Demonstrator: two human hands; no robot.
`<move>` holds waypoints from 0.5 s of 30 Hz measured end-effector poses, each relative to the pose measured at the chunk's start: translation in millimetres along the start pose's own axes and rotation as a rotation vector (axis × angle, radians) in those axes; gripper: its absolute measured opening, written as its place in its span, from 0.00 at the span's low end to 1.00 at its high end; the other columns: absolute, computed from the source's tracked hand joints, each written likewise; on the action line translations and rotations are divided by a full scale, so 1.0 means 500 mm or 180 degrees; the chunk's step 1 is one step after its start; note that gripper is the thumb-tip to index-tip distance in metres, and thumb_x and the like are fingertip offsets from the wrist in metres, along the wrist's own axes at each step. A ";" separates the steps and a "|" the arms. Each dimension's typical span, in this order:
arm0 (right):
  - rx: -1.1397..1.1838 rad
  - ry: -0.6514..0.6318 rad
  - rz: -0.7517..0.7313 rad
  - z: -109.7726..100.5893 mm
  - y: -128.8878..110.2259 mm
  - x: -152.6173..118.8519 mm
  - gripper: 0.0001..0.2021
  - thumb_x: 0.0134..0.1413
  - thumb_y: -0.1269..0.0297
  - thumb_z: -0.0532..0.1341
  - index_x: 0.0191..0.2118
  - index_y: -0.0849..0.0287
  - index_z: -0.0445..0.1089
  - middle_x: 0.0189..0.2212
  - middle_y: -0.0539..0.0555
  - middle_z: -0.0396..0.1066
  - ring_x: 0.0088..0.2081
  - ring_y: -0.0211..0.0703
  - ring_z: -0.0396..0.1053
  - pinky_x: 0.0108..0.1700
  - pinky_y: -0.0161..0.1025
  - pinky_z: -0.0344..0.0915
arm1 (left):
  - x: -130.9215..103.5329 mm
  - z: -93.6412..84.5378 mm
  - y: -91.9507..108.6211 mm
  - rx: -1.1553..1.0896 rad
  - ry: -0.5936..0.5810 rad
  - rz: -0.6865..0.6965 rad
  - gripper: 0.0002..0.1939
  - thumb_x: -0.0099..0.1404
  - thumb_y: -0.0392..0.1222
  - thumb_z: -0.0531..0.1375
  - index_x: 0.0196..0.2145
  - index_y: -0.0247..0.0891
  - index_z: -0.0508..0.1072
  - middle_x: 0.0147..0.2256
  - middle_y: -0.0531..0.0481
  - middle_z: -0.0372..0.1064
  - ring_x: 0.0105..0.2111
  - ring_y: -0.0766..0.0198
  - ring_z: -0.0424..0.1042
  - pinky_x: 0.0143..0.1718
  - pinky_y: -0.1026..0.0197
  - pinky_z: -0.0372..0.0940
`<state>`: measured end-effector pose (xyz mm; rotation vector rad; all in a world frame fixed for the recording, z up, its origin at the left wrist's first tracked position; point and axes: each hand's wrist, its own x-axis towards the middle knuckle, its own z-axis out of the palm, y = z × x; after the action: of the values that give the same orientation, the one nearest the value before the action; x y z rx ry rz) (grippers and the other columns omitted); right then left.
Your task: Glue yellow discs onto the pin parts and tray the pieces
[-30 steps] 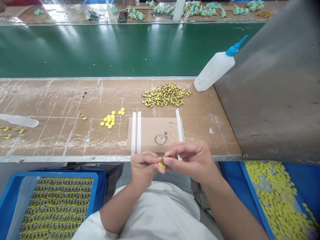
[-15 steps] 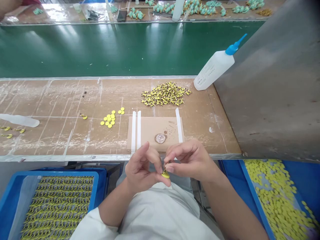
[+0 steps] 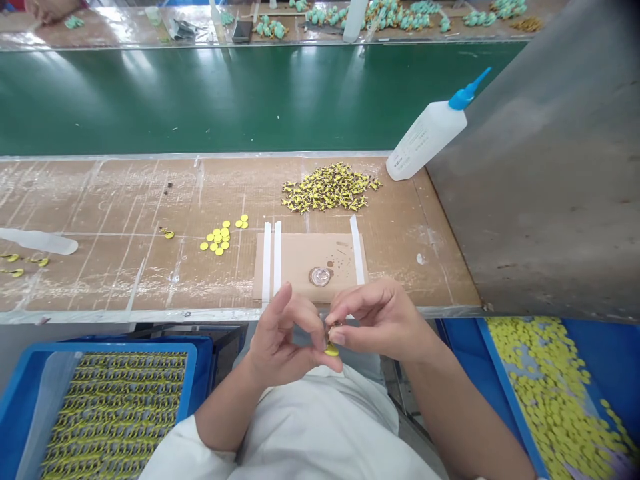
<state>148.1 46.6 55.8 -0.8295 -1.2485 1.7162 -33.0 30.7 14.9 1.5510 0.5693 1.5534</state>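
Lower than a second ago, the small yellow piece [image 3: 331, 349] is now held in front of the white shirt, and the left hand [image 3: 287, 337] has opened out, one digit raised. Across the green belt [image 3: 250, 100], a co-worker's hand [image 3: 53, 10] has come further into view. The left hand grips the piece's round yellow base narrowly between fingertips; the right hand [image 3: 383, 327] pinches its thin brown upper part. Just beyond both hands lies a cardboard pad [image 3: 300, 257] with white tape strips and a round, shiny lump [image 3: 319, 276]. Past the pad is a heap of yellow-and-brown parts [image 3: 330, 189]; a white bottle with a blue nozzle [image 3: 427, 141] leans beyond the right hand. Loose yellow discs [image 3: 218, 240] lie beyond and left of the left hand. A blue tray [image 3: 190, 380] of rowed pieces sits left of the hands, and more discs fill a blue bin [image 3: 510, 400] to their right.
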 end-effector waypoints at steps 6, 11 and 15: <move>-0.0032 -0.0015 0.0026 -0.002 0.005 -0.002 0.05 0.50 0.69 0.76 0.35 0.58 0.84 0.28 0.56 0.79 0.27 0.40 0.72 0.30 0.34 0.69 | 0.005 -0.002 -0.001 -0.0109 -0.0135 0.0091 0.50 0.62 0.41 0.72 0.73 0.55 0.50 0.26 0.58 0.71 0.25 0.68 0.70 0.35 0.65 0.69; -0.0060 -0.0024 -0.0032 -0.006 0.011 -0.004 0.06 0.49 0.68 0.77 0.35 0.58 0.84 0.28 0.57 0.79 0.27 0.41 0.73 0.31 0.34 0.70 | 0.012 -0.004 -0.007 -0.0099 -0.0244 0.0336 0.53 0.61 0.40 0.73 0.74 0.46 0.48 0.26 0.58 0.71 0.26 0.69 0.69 0.36 0.67 0.69; -0.0061 -0.0010 -0.0018 -0.007 0.011 -0.004 0.06 0.49 0.68 0.77 0.35 0.56 0.84 0.28 0.56 0.79 0.28 0.40 0.74 0.31 0.32 0.70 | 0.010 -0.005 -0.012 -0.0015 -0.0221 0.0365 0.54 0.60 0.42 0.73 0.74 0.42 0.47 0.26 0.58 0.71 0.27 0.68 0.70 0.37 0.67 0.69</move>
<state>150.8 45.4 49.5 -0.8342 -1.2702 1.7039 -33.3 38.8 12.7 1.6521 0.4444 1.5779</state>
